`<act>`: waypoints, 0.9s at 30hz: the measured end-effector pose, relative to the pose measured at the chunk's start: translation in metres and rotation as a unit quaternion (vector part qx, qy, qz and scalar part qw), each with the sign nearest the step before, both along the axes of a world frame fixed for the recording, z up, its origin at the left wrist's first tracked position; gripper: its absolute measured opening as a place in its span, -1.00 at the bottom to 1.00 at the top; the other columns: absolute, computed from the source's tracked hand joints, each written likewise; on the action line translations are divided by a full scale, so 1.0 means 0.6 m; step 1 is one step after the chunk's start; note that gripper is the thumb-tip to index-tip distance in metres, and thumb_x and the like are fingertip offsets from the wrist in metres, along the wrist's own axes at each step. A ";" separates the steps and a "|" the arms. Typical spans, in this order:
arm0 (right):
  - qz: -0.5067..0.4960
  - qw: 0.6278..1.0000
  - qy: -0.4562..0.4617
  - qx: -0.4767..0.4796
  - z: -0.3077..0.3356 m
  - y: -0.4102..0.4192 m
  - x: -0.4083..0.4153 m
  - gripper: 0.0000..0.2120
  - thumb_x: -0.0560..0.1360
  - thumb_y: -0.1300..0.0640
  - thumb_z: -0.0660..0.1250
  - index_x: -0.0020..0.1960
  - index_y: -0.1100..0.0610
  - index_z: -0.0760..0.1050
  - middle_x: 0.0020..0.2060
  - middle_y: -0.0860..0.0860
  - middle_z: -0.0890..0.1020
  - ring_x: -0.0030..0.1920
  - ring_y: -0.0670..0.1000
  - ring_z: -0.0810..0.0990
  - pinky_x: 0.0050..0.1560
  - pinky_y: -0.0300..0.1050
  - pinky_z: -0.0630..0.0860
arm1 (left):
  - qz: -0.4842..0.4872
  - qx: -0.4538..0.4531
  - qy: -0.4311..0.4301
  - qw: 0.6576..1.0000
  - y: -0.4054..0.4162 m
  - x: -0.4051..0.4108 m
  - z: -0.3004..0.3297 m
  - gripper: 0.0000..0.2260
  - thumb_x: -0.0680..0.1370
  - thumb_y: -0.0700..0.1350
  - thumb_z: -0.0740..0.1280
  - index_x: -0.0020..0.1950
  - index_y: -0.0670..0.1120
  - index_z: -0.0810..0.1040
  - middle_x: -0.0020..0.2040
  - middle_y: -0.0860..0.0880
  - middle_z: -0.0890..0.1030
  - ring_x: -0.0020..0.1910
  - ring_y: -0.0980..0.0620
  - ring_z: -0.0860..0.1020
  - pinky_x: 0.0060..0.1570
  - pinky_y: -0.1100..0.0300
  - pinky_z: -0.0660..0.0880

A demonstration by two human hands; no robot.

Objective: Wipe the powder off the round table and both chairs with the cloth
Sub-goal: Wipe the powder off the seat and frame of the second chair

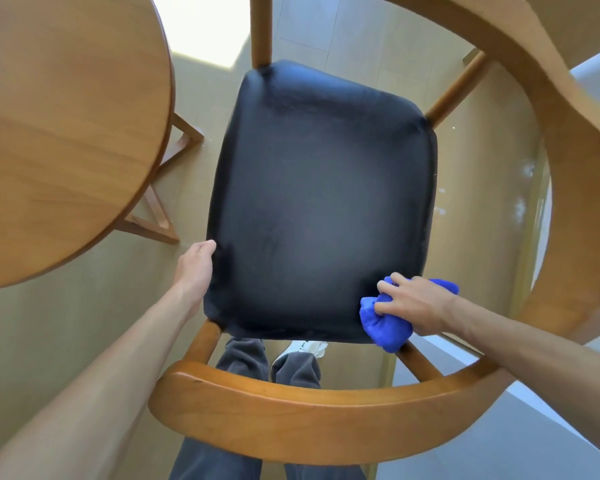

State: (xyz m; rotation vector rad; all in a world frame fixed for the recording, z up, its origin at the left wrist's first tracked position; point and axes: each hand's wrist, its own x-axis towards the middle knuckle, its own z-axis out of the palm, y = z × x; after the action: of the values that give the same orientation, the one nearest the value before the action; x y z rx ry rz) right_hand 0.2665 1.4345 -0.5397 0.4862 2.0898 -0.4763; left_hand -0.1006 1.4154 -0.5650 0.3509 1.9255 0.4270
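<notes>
A wooden chair with a black padded seat [319, 202] fills the middle of the head view; its curved wooden backrest [291, 414] arcs along the bottom and right. My right hand [416, 306] grips a bunched blue cloth [385, 327] on the seat's near right corner. My left hand [198, 265] holds the seat's left edge, fingers curled under it and hidden. The round wooden table [59, 133] lies at the left. Faint pale smears show on the seat.
Beige tiled floor surrounds the chair, with white powder specks [523, 188] on it at the right. The table's wooden base [160, 216] stands between table and chair. My grey trousers and a white shoe [305, 348] are under the backrest. A grey surface [499, 427] lies bottom right.
</notes>
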 end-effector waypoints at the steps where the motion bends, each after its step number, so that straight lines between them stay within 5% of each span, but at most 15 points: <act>1: 0.022 1.000 0.010 -0.010 -0.001 -0.008 -0.017 -0.65 0.41 0.21 0.31 0.16 0.01 0.35 0.13 0.08 0.34 0.07 0.14 0.35 -0.22 -0.02 0.38 | 0.002 0.002 -0.002 1.000 0.001 -0.002 0.002 -0.62 0.63 0.07 0.12 0.39 -0.04 0.41 0.36 -0.03 0.45 0.32 -0.07 0.41 0.36 -0.12 0.33; 8: 0.126 0.988 0.083 -0.041 0.013 -0.036 -0.119 -0.65 0.43 0.23 0.37 0.17 0.04 0.40 0.09 0.12 0.39 0.07 0.18 0.39 -0.15 0.03 0.46 | 0.019 0.006 -0.032 0.999 -0.006 -0.021 0.009 -0.69 0.65 0.05 0.08 0.31 -0.02 0.43 0.21 0.00 0.49 0.19 -0.03 0.46 0.13 0.03 0.39; 12: 0.209 0.964 0.160 -0.031 -0.008 -0.133 -0.273 -0.75 0.33 0.03 0.46 -0.02 -0.14 0.51 -0.04 -0.04 0.54 -0.09 0.02 0.53 -0.31 -0.18 0.45 | 0.023 0.003 -0.051 0.998 -0.010 -0.029 0.013 -0.74 0.64 0.05 0.09 0.24 0.03 0.45 0.17 0.01 0.50 0.19 -0.04 0.47 0.15 0.01 0.41; 17: 0.156 0.955 0.251 0.009 -0.029 -0.106 -0.410 -0.79 0.47 0.09 0.31 0.09 -0.08 0.51 0.06 0.04 0.49 0.01 0.08 0.49 -0.25 -0.12 0.41 | 0.032 0.002 -0.056 0.998 -0.004 -0.065 0.010 -0.78 0.63 0.05 0.11 0.16 0.04 0.47 0.13 0.00 0.49 0.11 -0.02 0.47 0.11 0.04 0.40; 21: 0.026 0.968 0.249 0.026 -0.026 -0.045 -0.388 -0.67 0.34 0.21 0.37 0.09 0.01 0.49 0.05 0.10 0.47 -0.08 0.10 0.44 -0.30 -0.09 0.29 | 0.052 0.000 -0.058 0.997 -0.008 -0.096 0.005 -0.74 0.64 0.07 0.09 0.22 0.03 0.46 0.15 0.00 0.47 0.12 -0.03 0.45 0.06 0.06 0.37; 27: -0.191 0.948 0.251 0.043 -0.035 -0.007 -0.441 -0.56 0.39 0.22 0.30 0.26 0.01 0.45 0.14 0.11 0.41 0.05 0.15 0.38 -0.26 -0.05 0.33 | 0.073 -0.011 -0.056 0.996 -0.023 -0.115 0.000 -0.69 0.65 0.06 0.08 0.30 -0.01 0.44 0.19 -0.02 0.47 0.12 -0.04 0.45 0.10 0.03 0.36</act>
State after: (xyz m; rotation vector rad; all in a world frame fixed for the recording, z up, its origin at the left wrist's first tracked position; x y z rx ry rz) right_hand 0.0019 1.4302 -0.5606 0.9063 2.5188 -0.8024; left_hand -0.1694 1.4017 -0.5652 0.1692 1.8511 0.5099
